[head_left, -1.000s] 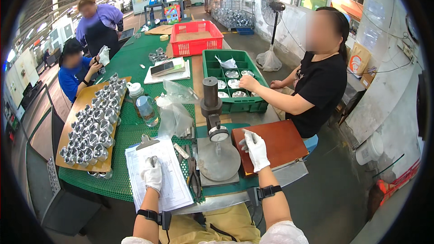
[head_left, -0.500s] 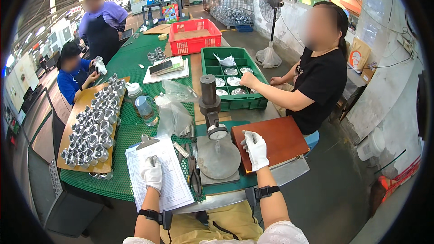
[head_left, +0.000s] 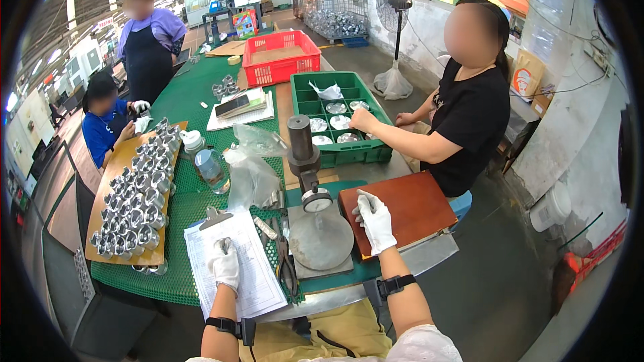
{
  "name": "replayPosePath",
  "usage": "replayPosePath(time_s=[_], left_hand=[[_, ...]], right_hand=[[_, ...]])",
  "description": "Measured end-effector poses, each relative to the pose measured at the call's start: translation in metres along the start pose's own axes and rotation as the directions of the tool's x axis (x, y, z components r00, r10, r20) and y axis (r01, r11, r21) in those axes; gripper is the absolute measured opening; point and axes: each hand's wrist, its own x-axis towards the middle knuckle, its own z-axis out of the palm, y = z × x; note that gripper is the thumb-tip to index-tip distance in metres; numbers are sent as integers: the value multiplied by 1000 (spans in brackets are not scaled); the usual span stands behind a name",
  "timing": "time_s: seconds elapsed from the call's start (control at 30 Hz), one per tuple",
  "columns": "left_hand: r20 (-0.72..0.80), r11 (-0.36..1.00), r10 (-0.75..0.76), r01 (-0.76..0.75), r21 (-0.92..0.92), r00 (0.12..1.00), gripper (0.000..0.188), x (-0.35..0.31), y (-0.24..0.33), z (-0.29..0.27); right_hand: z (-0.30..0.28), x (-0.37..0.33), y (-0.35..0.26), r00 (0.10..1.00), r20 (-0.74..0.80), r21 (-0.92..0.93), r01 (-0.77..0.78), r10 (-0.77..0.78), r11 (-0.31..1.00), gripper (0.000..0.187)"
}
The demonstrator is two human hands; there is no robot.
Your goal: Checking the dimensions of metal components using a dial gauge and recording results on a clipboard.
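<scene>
Papers on a clipboard (head_left: 258,275) lie at the near edge of the green-matted table. Over them rests my left hand (head_left: 224,265) in a white glove, its fingers curled closed; whatever they may hold is hidden. My right hand (head_left: 376,222), also gloved, is at the left part of a reddish-brown wooden case (head_left: 402,204). Its fingers are loosely bent and a little apart, with nothing visible in them. Between my hands stands a dial gauge (head_left: 316,200) on a post above a round metal plate (head_left: 320,238). Pliers (head_left: 287,271) and a small marker-like tube (head_left: 265,228) lie beside the clipboard.
A board (head_left: 100,218) at left carries many metal parts. Bottles (head_left: 212,169) and plastic bags (head_left: 251,177) stand behind the clipboard. A co-worker at right reaches into a green divided crate (head_left: 352,154) of round metal pieces. A red crate (head_left: 282,74) sits farther back.
The whole view has shifted slightly. My hands stay at the clipboard and the case. At far left, the seated co-worker's hands and white cloth have moved lower; the standing one has straightened.
</scene>
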Motion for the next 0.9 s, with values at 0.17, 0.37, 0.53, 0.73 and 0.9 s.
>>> replayPosePath(time_s=[0.17, 0.37, 0.53, 0.73, 0.9], left_hand=[[16, 998, -28, 27, 54, 999, 21, 1, 4, -1], [-28, 993, 27, -23, 118, 999, 22, 3, -11, 6], [-35, 999, -29, 29, -22, 999, 22, 1, -3, 4], [-55, 998, 12, -8, 70, 998, 21, 1, 4, 1], [-75, 994, 18, -10, 108, 997, 20, 1, -2, 3]], right_hand=[[3, 3, -20, 998, 53, 2, 22, -22, 1000, 51], [13, 12, -37, 992, 13, 70, 128, -129, 989, 58], [11, 14, -23, 989, -3, 44, 149, -149, 988, 59], [10, 20, 1, 1000, -26, -7, 12, -12, 1000, 57], [15, 17, -5, 999, -48, -31, -21, 20, 999, 54]])
